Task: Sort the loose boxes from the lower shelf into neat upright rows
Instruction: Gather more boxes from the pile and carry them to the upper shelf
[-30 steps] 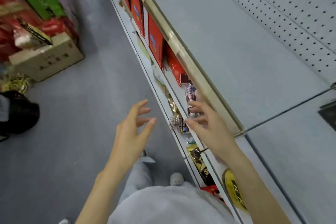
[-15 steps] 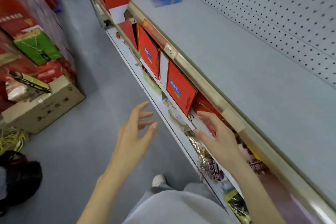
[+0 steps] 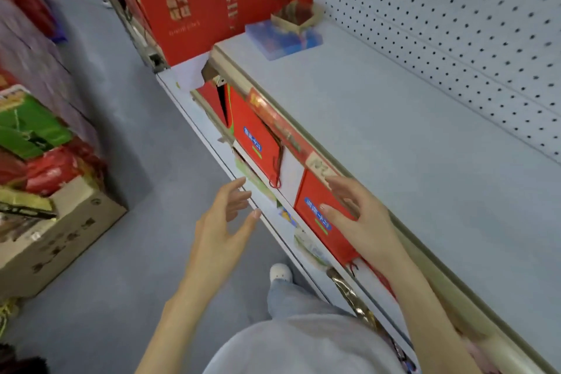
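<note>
Red boxes with blue labels stand on the lower shelf under the upper shelf's gold edge: one (image 3: 253, 136) further along, another (image 3: 315, 222) close to me. My right hand (image 3: 361, 222) hovers with spread fingers just in front of the near red box; I cannot tell whether it touches. My left hand (image 3: 224, 222) is open in the air beside the lower shelf's front rim (image 3: 212, 146), holding nothing. Loose snack packets (image 3: 309, 246) lie along the lower shelf in front of the boxes.
The wide grey upper shelf (image 3: 379, 136) backs onto a pegboard wall (image 3: 455, 24). A large red gift box (image 3: 212, 0), a blue pack (image 3: 282, 39) and a small gold tray (image 3: 297, 18) sit at its far end. A cardboard carton (image 3: 57, 231) of goods stands across the aisle.
My view has swung up and along the shelf. Both hands have moved forward with it, the right one from the snack packets to the near red box.
</note>
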